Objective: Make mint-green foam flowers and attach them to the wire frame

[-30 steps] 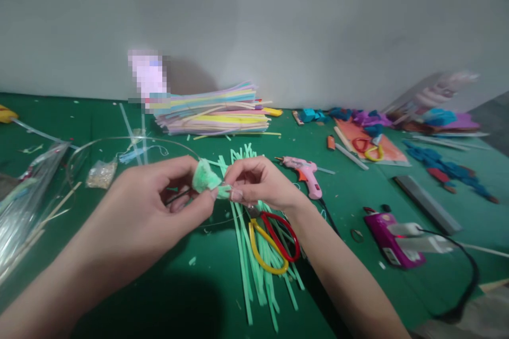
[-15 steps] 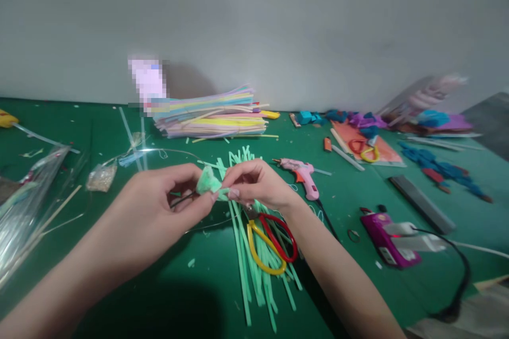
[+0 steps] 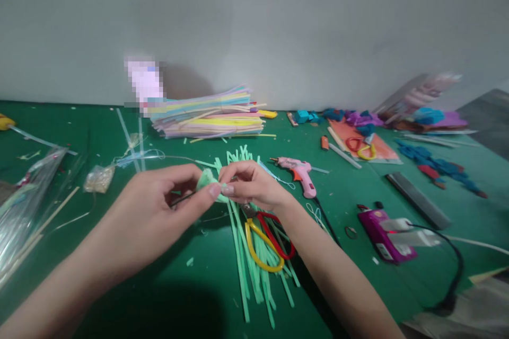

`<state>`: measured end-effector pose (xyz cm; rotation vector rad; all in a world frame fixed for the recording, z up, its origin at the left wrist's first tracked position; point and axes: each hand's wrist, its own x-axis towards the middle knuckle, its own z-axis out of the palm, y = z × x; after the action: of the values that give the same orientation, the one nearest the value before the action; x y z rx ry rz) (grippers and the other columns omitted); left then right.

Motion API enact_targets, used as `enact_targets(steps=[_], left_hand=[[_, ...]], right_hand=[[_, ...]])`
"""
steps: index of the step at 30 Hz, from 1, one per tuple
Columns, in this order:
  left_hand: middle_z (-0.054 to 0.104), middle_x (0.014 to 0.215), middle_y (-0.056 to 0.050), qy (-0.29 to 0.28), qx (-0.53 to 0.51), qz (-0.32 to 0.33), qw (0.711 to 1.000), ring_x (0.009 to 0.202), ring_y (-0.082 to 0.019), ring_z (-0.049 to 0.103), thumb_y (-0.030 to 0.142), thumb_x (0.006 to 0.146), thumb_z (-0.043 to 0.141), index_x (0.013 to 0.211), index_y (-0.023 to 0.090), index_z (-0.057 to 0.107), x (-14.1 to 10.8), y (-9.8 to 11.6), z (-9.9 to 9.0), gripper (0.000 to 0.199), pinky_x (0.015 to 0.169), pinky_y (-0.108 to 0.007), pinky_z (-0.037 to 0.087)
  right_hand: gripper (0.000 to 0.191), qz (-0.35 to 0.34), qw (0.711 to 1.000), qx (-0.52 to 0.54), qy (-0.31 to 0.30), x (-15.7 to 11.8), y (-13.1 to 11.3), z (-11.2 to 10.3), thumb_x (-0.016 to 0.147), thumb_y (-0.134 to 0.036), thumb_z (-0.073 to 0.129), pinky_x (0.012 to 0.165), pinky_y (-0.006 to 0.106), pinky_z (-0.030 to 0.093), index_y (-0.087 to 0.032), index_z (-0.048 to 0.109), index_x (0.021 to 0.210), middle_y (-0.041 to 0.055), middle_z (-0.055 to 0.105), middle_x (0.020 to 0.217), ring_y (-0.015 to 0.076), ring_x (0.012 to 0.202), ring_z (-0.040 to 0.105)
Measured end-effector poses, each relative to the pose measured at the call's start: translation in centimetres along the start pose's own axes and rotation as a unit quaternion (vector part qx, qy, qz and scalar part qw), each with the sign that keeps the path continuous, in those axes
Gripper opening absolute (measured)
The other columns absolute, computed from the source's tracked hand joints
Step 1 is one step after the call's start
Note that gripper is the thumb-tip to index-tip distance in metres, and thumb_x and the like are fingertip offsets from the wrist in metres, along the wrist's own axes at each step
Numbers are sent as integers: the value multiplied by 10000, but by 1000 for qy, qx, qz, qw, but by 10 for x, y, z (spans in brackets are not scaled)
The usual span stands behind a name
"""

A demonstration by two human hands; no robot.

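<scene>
Between my two hands is a small fuzzy mint-green piece [image 3: 204, 180] on a thin dark stem. My left hand [image 3: 175, 196] is closed on it, thumb pressing its right side. Meeting that thumb, the thumb and forefinger of my right hand [image 3: 248, 183] pinch the piece's right end, which their tips partly hide. Below my hands lies a pile of mint-green fuzzy strips [image 3: 242, 275]. Scissors [image 3: 264, 265] with one red and one yellow handle rest on the strips, blades partly hidden under my right hand.
A pink glue gun [image 3: 300, 172] lies right of the strips, its cord running toward me. Further right sit a purple power strip [image 3: 377, 233] with plugs and a grey bar [image 3: 417, 201]. Behind is a stack of pastel strips [image 3: 210, 116]. Clear plastic wrapping [image 3: 27, 212] lies left.
My left thumb has moved up and right over the green piece, meeting my right fingertips. The small end that showed between the hands is now mostly covered.
</scene>
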<state>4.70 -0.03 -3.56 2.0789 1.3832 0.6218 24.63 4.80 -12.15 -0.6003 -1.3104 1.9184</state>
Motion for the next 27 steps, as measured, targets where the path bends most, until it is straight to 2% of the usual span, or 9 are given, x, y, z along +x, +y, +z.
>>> enact_targets(steps=[9,15,22,27], left_hand=[[402,550,50,-34,27,89,995,471,-94,385,403,947,512,593,203,463,2,-8,4,410,409,-208,280],[411,537,47,-43,52,93,993,458,-97,402,415,944,505,592,205,468,4,-7,6,412,399,-213,276],[406,510,42,-31,70,84,994,437,-104,390,443,928,496,569,207,475,4,-5,6,430,394,-231,264],[382,535,47,-27,94,55,994,473,-104,386,475,939,487,581,206,448,2,-5,4,450,440,-233,287]], right_hand=[[192,-6,1000,-12,6,-2,-4,-4,655,-270,846,464,208,257,-165,697,713,-40,579,635,65,532,406],[135,-19,999,-34,-19,-4,-11,-7,690,-209,811,487,205,281,-160,685,690,-46,579,627,65,549,435],[147,-43,997,-60,-18,-10,-24,0,717,-170,792,604,204,437,-161,658,658,-42,618,655,70,602,531],[149,-67,992,-104,-4,-15,-33,7,710,-166,810,585,197,436,-159,661,698,-47,599,670,68,603,528]])
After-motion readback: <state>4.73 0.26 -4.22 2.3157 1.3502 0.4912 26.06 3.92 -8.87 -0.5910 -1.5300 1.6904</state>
